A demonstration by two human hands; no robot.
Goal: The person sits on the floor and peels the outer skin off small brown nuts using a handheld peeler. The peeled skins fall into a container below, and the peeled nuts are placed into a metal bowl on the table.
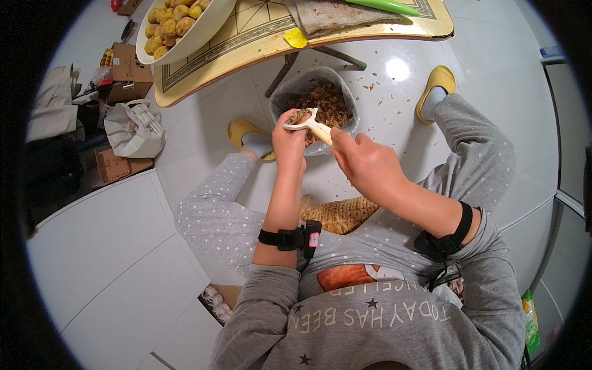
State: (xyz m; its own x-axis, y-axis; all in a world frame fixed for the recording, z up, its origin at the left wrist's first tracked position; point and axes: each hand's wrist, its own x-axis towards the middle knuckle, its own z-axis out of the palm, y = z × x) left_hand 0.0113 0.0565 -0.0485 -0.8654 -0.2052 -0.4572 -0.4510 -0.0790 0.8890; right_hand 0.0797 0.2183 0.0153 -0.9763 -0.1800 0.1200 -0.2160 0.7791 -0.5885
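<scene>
My right hand (370, 164) grips the handle of a cream Y-shaped peeler (320, 131). The peeler's head lies against a small brownish potato (298, 117), which my left hand (289, 143) holds; fingers and peeler cover much of it. Just below both hands stands a waste bin (279, 99) lined with a clear plastic bag, with brown peelings (326, 104) heaped inside. A white bowl (203, 39) of small yellow, partly brown potatoes (169, 28) rests on the table at the upper left.
A low wooden table (249, 48) spans the top, bearing a grey cloth (333, 16), a green-handled tool (386, 6) and a yellow scraper-like piece (295, 38). Peel scraps dot the tiled floor (384, 101). Cardboard boxes (132, 64) and a white bag (134, 129) stand left.
</scene>
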